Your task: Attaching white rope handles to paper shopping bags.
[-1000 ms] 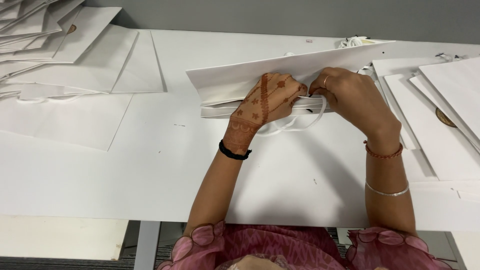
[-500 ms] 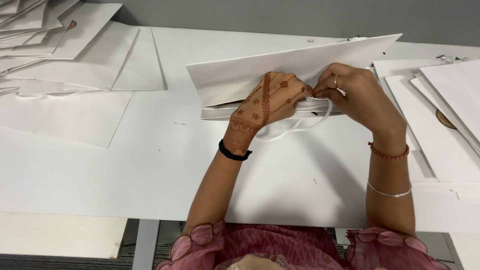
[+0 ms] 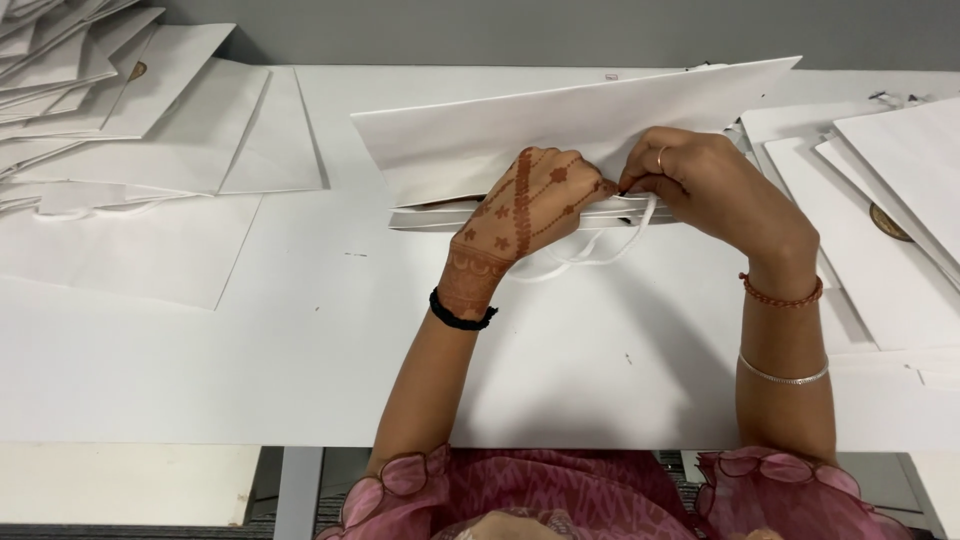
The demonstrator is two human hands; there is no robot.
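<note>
Grey wall at the back, and pretty much everything below it is a white table (image 3: 300, 380) covered in white paper bags.

Far left there's a fanned-out heap of flat bags (image 3: 110, 110). I can make out a cord loop poking out from under that pile, so I'd guess these ones are finished, though I can't check each one.

In the middle is the bag being worked on (image 3: 560, 130), lying flat on the table with its open top edge facing the person and its upper panel lifted a bit. The left hand (image 3: 530, 205) lies along that top edge with its fingers curled onto the folded rim, pinning it down. Just beside it the right hand (image 3: 700, 180) has its grip pinched shut on the white cord handle (image 3: 600, 250) right at the rim, thumb and fingertips tight together. The cord droops in a loop below the hands, so one end looks in and the other is probably being threaded or knotted. I can't see the hole or any knot, the fingers hide it.

Over on the right is a stack of flat bags (image 3: 890, 200), at least one with a small round gold sticker. No handles visible on those from here, so probably plenty left to do.
</note>
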